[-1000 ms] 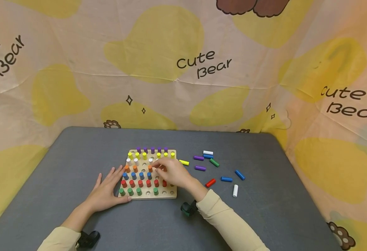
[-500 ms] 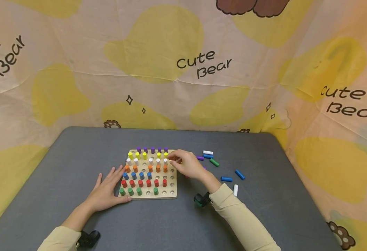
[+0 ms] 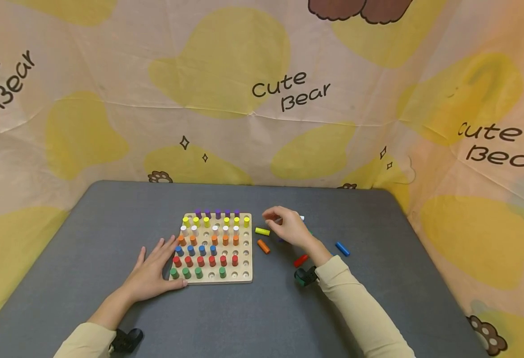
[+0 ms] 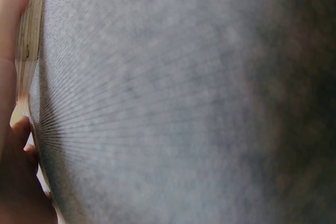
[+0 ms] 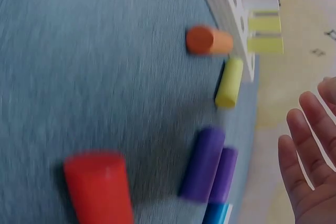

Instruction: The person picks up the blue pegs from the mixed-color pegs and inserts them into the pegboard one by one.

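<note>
The wooden pegboard [image 3: 248,256] carries rows of upright coloured pegs: purple, yellow, white, orange, blue, red and green from back to front. Spread along its left side, my left hand [image 3: 152,271] touches the edge, with the thumb at the front left corner. In the left wrist view the thumb [image 4: 9,17] lies against the board's side [image 4: 30,40]. My right hand [image 3: 289,226] hovers right of the board above loose pegs, its fingers loosely bent and holding nothing. Below it lie a yellow peg [image 3: 262,231], an orange peg [image 3: 263,246] and purple pegs [image 5: 203,163].
A red peg [image 3: 301,260] lies near the right wrist, with a blue peg [image 3: 342,249] farther right. The right hand partly covers a white peg [image 3: 303,218]. Several holes stand bare along the board's right side. A printed cloth [image 3: 262,149] hangs behind the grey table [image 3: 226,323].
My right hand has moved right, from over the board to above the loose pegs, uncovering the orange and yellow pegs beside the board. My left hand has stayed still.
</note>
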